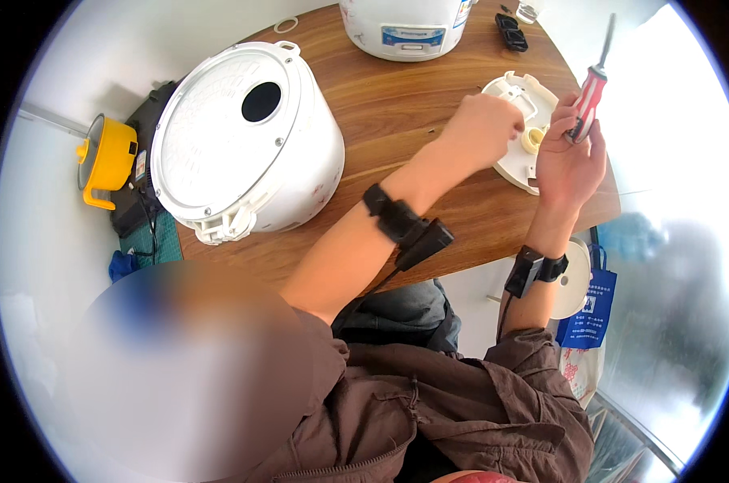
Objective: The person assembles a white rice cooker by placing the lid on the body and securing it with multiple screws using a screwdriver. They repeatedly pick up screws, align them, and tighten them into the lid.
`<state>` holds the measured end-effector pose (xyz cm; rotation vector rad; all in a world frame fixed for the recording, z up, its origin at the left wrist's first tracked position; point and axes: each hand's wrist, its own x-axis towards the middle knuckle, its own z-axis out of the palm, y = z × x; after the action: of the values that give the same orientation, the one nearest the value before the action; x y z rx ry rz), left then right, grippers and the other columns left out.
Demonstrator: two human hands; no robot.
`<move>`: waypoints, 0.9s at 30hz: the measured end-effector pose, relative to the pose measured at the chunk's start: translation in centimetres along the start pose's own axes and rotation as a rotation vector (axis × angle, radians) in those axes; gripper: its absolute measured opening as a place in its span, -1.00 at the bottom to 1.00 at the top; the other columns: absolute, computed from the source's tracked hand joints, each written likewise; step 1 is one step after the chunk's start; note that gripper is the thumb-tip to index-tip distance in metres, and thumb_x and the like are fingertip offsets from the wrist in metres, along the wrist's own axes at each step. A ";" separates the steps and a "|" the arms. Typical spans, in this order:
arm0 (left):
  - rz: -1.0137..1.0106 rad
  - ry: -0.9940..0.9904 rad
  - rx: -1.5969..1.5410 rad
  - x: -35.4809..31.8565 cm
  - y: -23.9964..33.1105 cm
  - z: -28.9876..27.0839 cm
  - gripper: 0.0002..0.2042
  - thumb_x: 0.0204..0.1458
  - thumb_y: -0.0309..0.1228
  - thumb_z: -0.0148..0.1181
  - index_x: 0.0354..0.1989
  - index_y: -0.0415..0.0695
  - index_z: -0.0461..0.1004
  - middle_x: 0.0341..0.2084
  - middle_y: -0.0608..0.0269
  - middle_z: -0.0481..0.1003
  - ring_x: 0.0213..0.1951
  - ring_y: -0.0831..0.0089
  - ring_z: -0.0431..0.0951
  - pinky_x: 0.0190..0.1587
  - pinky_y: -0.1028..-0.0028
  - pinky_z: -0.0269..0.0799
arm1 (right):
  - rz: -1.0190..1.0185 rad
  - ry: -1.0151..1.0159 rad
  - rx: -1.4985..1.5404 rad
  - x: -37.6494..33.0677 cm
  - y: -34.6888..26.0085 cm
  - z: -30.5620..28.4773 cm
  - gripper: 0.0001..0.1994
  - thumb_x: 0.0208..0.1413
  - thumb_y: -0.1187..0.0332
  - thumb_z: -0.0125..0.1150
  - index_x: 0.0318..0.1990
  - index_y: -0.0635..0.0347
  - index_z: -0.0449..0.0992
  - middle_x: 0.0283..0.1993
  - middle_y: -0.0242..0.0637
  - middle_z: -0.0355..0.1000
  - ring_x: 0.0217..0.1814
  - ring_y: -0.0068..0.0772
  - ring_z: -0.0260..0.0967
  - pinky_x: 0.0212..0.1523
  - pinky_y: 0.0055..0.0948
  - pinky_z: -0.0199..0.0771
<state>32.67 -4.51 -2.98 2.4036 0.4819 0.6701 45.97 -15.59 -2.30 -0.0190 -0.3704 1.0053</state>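
Note:
My right hand (572, 161) holds a screwdriver (592, 92) by its red and white handle, the metal shaft pointing up and away. Beside it, my left hand (484, 129) is closed, fingers curled; whatever they may hold is hidden. Both hands are over or next to a round white plastic cover (512, 165), which lies at the table's right edge with its inner side up. A cream-coloured round part (532, 140) sits inside the cover, between my hands. Left of my left forearm stands a white rice cooker body (308, 161), its metal-coloured top plate showing a dark round hole.
Another white cooker body (405, 44) stands at the table's far edge, near a black divided tray (511, 33). A pale ring (285, 25) lies far left. A yellow pot (111, 161) rests on a black case (135, 201). Below the right edge are a stool (572, 282) and blue bag (590, 310).

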 end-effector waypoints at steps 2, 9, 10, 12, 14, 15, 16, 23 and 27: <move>-0.141 0.139 -0.420 -0.7 0.1 -1.6 -0.82 0.07 -0.45 0.32 -0.17 -0.16 0.72 -0.34 0.11 0.70 -0.22 0.29 0.69 -0.09 0.31 0.54 | -0.085 0.100 -0.205 -1.2 0.1 0.3 -0.63 0.39 0.44 0.03 0.26 0.45 0.28 0.22 0.13 0.34 0.15 -0.16 0.46 0.12 -0.32 0.65; -0.334 0.641 -1.424 -3.9 0.0 -6.5 -0.78 0.32 -0.49 0.18 0.07 -0.25 0.58 -0.16 0.22 0.61 -0.08 0.41 0.61 0.03 0.43 0.52 | -0.164 0.238 -0.837 -6.5 4.8 1.9 -0.78 0.31 0.50 0.14 0.06 0.26 0.36 0.01 0.03 0.52 -0.10 -0.14 0.62 -0.01 -0.23 0.67; -0.319 0.687 -1.481 -4.0 0.0 -6.9 -0.77 0.34 -0.49 0.16 0.11 -0.23 0.55 -0.14 0.22 0.60 -0.05 0.41 0.60 0.05 0.43 0.51 | -0.172 0.243 -0.877 -6.8 5.4 2.1 -0.78 0.30 0.51 0.15 0.06 0.26 0.36 0.01 0.02 0.52 -0.10 -0.14 0.62 -0.01 -0.22 0.67; -0.265 0.743 -1.537 -4.1 0.3 -7.4 -0.76 0.34 -0.48 0.16 0.12 -0.23 0.54 -0.13 0.21 0.58 -0.03 0.40 0.59 0.06 0.43 0.51 | -0.181 0.240 -0.955 -7.2 6.4 3.0 -0.76 0.27 0.55 0.16 0.04 0.26 0.34 0.00 -0.01 0.51 -0.09 -0.17 0.61 -0.04 -0.21 0.68; -0.213 0.767 -1.568 -4.3 0.4 -7.9 -0.75 0.33 -0.48 0.17 0.13 -0.23 0.53 -0.11 0.22 0.57 -0.02 0.39 0.59 0.08 0.43 0.51 | -0.200 0.224 -0.994 -7.3 7.2 3.4 -0.77 0.28 0.55 0.15 0.04 0.25 0.35 0.00 0.00 0.51 -0.09 -0.17 0.61 -0.03 -0.22 0.68; -0.196 0.763 -1.575 -4.5 0.4 -8.0 -0.75 0.33 -0.47 0.18 0.14 -0.23 0.52 -0.11 0.22 0.57 -0.02 0.38 0.59 0.09 0.43 0.50 | -0.208 0.221 -1.018 -7.5 7.4 3.5 -0.77 0.28 0.55 0.15 0.04 0.25 0.35 0.00 0.00 0.51 -0.09 -0.18 0.61 -0.03 -0.23 0.68; -0.179 0.759 -1.582 -4.6 0.4 -8.1 -0.74 0.33 -0.47 0.18 0.14 -0.23 0.52 -0.10 0.22 0.57 -0.02 0.38 0.59 0.10 0.43 0.50 | -0.207 0.213 -0.998 -7.6 7.5 3.5 -0.76 0.30 0.52 0.16 0.06 0.25 0.34 0.03 -0.01 0.50 -0.07 -0.18 0.61 -0.03 -0.23 0.68; -0.048 0.695 -1.603 -4.6 0.3 -8.9 -0.75 0.32 -0.47 0.20 0.12 -0.23 0.53 -0.10 0.23 0.58 0.00 0.38 0.60 0.12 0.42 0.51 | -0.263 0.183 -0.952 -7.4 8.3 4.3 -0.73 0.33 0.48 0.18 0.11 0.26 0.33 0.09 0.00 0.49 -0.05 -0.17 0.61 -0.03 -0.24 0.68; -0.018 0.685 -1.605 -4.8 0.2 -9.1 -0.74 0.32 -0.47 0.20 0.13 -0.23 0.52 -0.08 0.21 0.58 0.01 0.37 0.60 0.14 0.41 0.51 | -0.276 0.168 -0.940 -7.5 8.7 4.5 -0.74 0.33 0.49 0.16 0.11 0.26 0.32 0.10 0.01 0.48 -0.04 -0.16 0.60 -0.03 -0.22 0.67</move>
<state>23.67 -2.93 1.85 0.6395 0.0761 1.2104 33.80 -17.78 -1.90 -0.8718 -0.6428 0.4818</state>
